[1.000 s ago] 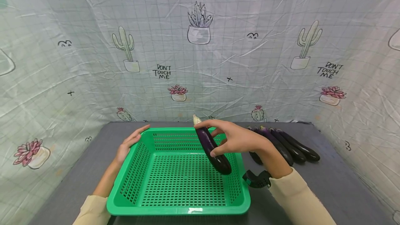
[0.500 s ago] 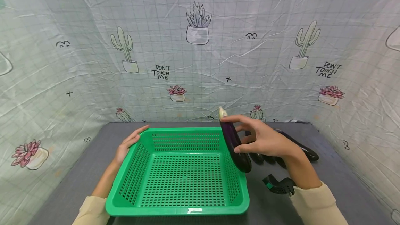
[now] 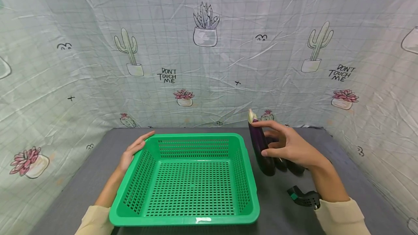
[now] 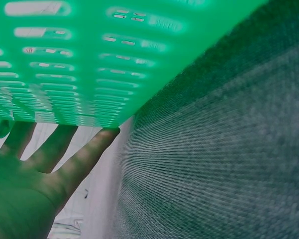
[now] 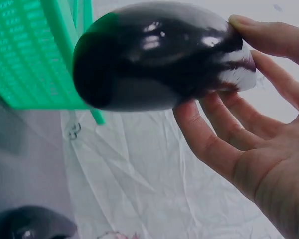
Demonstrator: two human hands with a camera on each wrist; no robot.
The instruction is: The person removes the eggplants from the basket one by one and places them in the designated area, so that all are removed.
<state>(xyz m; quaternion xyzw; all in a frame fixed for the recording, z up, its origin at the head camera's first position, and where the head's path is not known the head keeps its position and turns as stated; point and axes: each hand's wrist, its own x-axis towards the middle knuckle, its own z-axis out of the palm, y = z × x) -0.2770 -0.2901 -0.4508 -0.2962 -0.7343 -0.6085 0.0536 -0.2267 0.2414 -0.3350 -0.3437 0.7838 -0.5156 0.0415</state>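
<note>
A long dark purple eggplant with a pale stem end hangs tilted just right of the green plastic basket. My right hand pinches it between thumb and fingers. In the right wrist view the eggplant's glossy rounded end points toward the camera, clear of the table. My left hand rests at the basket's left side. In the left wrist view its fingers lie straight along the outside of the perforated wall. Inside the basket, the slotted floor is bare.
Several other eggplants lie on the grey table at the right, mostly hidden behind my right hand. A black wrist device sits by my right wrist. A printed cactus curtain hangs behind and along both sides.
My right hand has carried the eggplant rightward, from above the basket over its right rim to beside the table's other eggplants. My left hand has stayed at the basket's left side.
</note>
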